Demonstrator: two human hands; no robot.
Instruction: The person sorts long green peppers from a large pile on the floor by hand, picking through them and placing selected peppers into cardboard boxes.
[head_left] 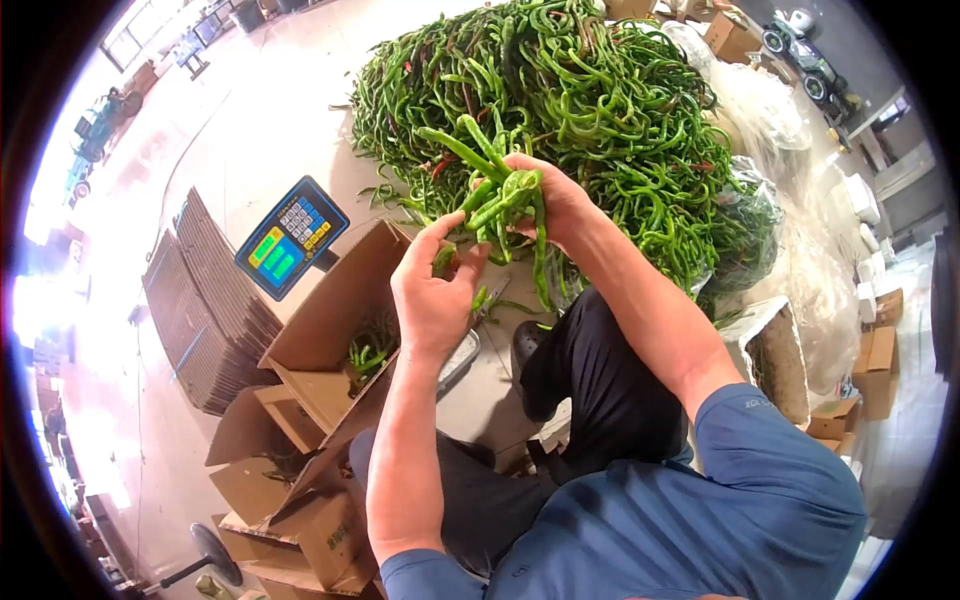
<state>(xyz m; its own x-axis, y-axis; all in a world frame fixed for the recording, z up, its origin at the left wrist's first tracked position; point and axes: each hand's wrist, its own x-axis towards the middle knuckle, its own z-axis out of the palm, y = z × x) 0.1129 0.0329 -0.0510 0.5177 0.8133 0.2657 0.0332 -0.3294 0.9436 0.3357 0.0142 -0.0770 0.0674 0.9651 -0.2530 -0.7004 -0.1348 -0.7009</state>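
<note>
In front of the large heap of long green chili peppers, my right hand grips a loose bunch of green chili peppers. The peppers stick out past its fingers in several directions. My left hand is close beside the bunch, its thumb and fingers curled around a green chili pepper. Its index fingertip is at the bunch's left edge. Below the hands, a few loose peppers lie on the floor near a metal tray.
An open cardboard box with some peppers stands at the left, with more cardboard boxes below it. A digital scale display rises behind, near stacked flat cardboard. Clear plastic sheeting and a white foam box are at the right.
</note>
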